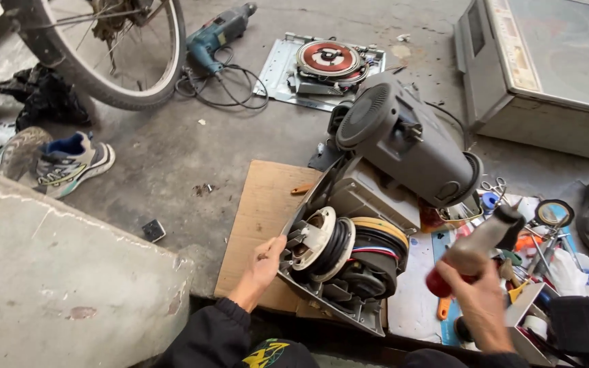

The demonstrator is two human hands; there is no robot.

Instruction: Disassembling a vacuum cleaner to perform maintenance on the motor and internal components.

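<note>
An opened grey appliance (349,238) lies on a brown board (260,211), its white cord reel (318,238) and black motor part exposed. My left hand (264,262) rests against the left edge of its housing, next to the reel; a small tool tip may show in the fingers. My right hand (475,293) is closed around a tool with a pale handle and a red end (472,249), held above the mess of tools at the right. A grey cylindrical body part (403,140) leans behind the open housing.
A bicycle wheel (114,48), a blue power drill (216,34) with its cable, and a metal plate with a red coil (325,58) lie farther out. A grey box appliance (547,68) stands top right. Sneakers (49,160) and a concrete block (56,279) are left.
</note>
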